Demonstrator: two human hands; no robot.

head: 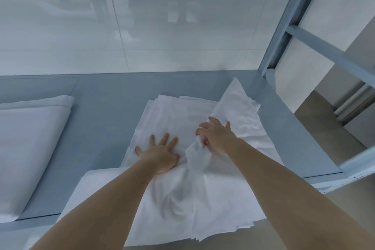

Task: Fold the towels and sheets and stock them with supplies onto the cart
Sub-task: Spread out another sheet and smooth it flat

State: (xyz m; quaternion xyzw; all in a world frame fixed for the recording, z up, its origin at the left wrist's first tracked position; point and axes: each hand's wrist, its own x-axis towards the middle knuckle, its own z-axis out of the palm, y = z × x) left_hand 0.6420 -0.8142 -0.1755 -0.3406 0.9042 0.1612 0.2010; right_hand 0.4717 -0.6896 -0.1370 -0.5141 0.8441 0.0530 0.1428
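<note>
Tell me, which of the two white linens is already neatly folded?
The folded linen at the far left, lying flat and untouched. The rumpled sheet is being worked: the left hand presses it flat while the right hand pinches a bunched edge.

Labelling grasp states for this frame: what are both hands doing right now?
Left hand: open, fingers spread, pressing flat on the white sheet.
Right hand: closed, pinching a bunched fold of the same sheet.
</note>
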